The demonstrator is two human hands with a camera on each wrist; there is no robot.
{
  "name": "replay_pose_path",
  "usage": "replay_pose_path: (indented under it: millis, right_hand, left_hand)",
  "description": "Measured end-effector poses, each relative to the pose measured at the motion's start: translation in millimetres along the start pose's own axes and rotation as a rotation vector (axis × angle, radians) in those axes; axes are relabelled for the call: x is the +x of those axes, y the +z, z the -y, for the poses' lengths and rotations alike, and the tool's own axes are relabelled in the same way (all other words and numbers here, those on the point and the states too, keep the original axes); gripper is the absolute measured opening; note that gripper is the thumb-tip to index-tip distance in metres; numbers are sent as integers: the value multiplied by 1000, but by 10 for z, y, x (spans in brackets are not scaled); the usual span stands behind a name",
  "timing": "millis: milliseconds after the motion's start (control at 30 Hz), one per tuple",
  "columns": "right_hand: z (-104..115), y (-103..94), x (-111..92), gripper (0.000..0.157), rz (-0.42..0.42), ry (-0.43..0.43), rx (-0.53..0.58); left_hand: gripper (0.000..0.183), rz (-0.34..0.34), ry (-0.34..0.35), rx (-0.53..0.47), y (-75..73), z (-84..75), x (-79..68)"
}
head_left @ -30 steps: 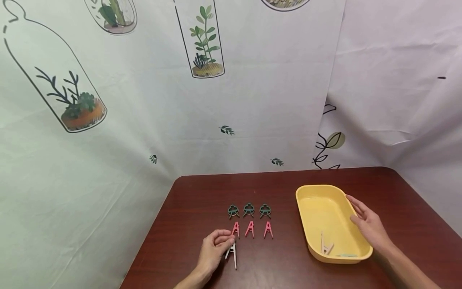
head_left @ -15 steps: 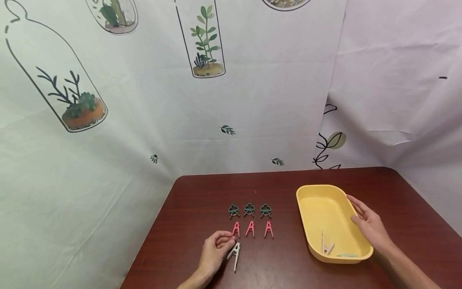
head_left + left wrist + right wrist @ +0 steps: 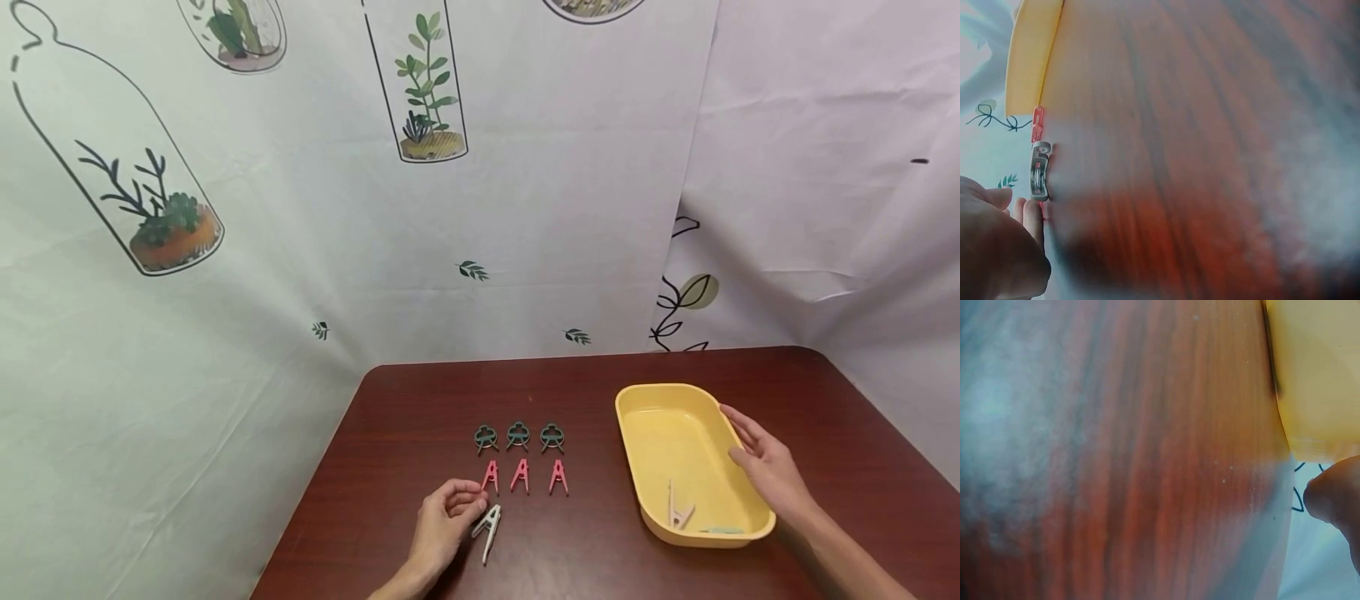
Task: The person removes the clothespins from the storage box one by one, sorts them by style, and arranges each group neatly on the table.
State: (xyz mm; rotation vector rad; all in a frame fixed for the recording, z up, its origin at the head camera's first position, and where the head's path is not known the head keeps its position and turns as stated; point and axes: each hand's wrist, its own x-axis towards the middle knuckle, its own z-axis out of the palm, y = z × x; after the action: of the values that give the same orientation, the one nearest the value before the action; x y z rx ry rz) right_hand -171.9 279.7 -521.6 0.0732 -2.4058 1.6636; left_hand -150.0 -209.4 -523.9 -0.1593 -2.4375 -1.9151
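A white clothespin (image 3: 489, 532) lies on the brown table beside the fingertips of my left hand (image 3: 442, 525). That hand rests low with bent, relaxed fingers and pinches nothing; whether a fingertip touches the clothespin, I cannot tell. In the left wrist view the clothespin (image 3: 1040, 172) appears just past the fingers (image 3: 1033, 219). Behind it is a row of pink clothespins (image 3: 521, 475), and farther back a row of dark green clips (image 3: 517, 436). My right hand (image 3: 772, 471) grips the right rim of a yellow tray (image 3: 630, 454), thumb over the edge, its other fingers partly hidden outside.
Inside the tray lie a pale beige clothespin (image 3: 679, 512) and a light green item (image 3: 722, 530), too flat to make out. The table (image 3: 585, 550) ends at a white cloth backdrop (image 3: 555, 208) printed with plants.
The white clothespin, first under my left fingertips, now lies slightly right of them, turned a little and fully visible. My left fingers have come off it; the right hand and tray stay put.
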Motion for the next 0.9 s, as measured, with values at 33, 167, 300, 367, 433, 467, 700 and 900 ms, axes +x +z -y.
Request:
replay_pose_path:
  millis: [33, 167, 300, 367, 433, 467, 700, 900]
  right_hand:
    - [0, 0, -2, 59, 1, 1, 0]
    - [5, 2, -9, 59, 0, -1, -1]
    - [20, 4, -16, 59, -2, 0, -2]
    - [27, 5, -19, 59, -2, 1, -2]
    - [32, 4, -20, 59, -3, 2, -2]
    - [34, 4, -20, 59, -4, 1, -3]
    - [29, -5, -22, 60, 1, 2, -6]
    - [17, -6, -9, 60, 6, 8, -8]
  left_hand:
    - [19, 7, 5, 17, -2, 3, -8]
    - [19, 29, 17, 56, -9, 6, -46]
    - [20, 40, 24, 83, -17, -3, -77]
    - [21, 44, 22, 93, -20, -8, -90]
    - [22, 47, 17, 102, -22, -11, -102]
    - [22, 48, 15, 104, -23, -11, -107]
    - [23, 51, 6, 99, -40, 1, -132]
    - [21, 46, 7, 92, -61, 4, -125]
